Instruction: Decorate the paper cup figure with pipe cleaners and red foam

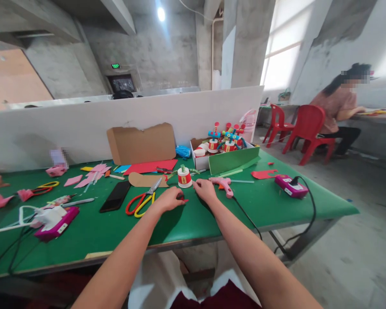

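Note:
A small paper-cup figure (184, 177), white with a red band, stands upside down on the green table with green coiled paper arms. In front of it, my left hand (171, 199) is closed, its fingertips at a small red scrap (185, 201). My right hand (206, 190) is just right of the cup, fingers curled together near its lower side; what they pinch, if anything, is hidden. Left of my left hand lie scissors (144, 198) with red and yellow handles. A pink glue gun (224, 185) rests beside my right hand.
Behind is a box (202, 162) of finished-looking cup figures with a green flap (233, 159). Cardboard (143, 143) leans on the white partition. A phone (116, 196), purple power strips (291, 186) and paper scraps (91, 174) lie about. A person (339, 101) sits at the far right.

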Demonstrator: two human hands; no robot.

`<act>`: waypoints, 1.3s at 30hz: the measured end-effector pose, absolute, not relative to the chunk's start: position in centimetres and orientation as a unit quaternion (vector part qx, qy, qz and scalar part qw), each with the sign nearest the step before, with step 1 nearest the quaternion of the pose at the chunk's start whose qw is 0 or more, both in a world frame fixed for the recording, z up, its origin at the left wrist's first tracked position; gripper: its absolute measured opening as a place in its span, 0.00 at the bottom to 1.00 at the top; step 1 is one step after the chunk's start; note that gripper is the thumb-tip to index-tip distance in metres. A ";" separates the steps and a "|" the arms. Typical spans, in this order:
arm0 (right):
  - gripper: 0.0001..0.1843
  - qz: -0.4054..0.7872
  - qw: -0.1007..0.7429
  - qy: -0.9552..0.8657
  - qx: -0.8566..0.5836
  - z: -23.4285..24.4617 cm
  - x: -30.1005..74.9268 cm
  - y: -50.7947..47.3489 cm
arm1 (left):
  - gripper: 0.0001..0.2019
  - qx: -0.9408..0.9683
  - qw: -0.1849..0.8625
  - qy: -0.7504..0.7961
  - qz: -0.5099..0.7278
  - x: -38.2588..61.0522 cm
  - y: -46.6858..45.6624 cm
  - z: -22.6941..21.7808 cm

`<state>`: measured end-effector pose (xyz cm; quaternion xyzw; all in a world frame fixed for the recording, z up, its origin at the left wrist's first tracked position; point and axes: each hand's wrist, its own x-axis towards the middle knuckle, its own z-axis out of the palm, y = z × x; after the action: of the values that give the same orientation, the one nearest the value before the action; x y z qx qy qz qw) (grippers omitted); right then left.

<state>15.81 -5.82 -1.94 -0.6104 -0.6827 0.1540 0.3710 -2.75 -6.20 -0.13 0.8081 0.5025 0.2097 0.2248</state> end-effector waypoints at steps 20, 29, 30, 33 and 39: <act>0.17 0.217 0.415 -0.675 -0.570 -1.9 15.5 -5.8 | 0.05 0.714 0.392 0.507 0.281 0.0 -6.3 0.4; 0.14 0.519 0.490 -0.539 -0.446 -2.0 15.2 -5.8 | 0.08 0.374 0.611 0.443 0.539 1.5 -6.5 -1.4; 0.12 0.525 0.491 -0.537 -0.442 -1.9 15.2 -5.8 | 0.08 0.370 0.612 0.445 0.539 1.5 -6.6 -1.5; 0.07 0.535 0.490 -0.530 -0.439 -1.8 15.2 -6.0 | 0.07 0.366 0.609 0.448 0.543 1.6 -6.6 -1.7; 0.05 0.474 0.474 -0.599 -0.438 -2.1 15.1 -6.2 | 0.09 0.382 0.602 0.438 0.548 1.5 -6.4 -1.8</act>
<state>15.10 -6.18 -2.11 -0.4376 -0.5991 0.4743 0.4740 1.53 -6.38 -1.82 0.3815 0.4377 0.5483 0.6018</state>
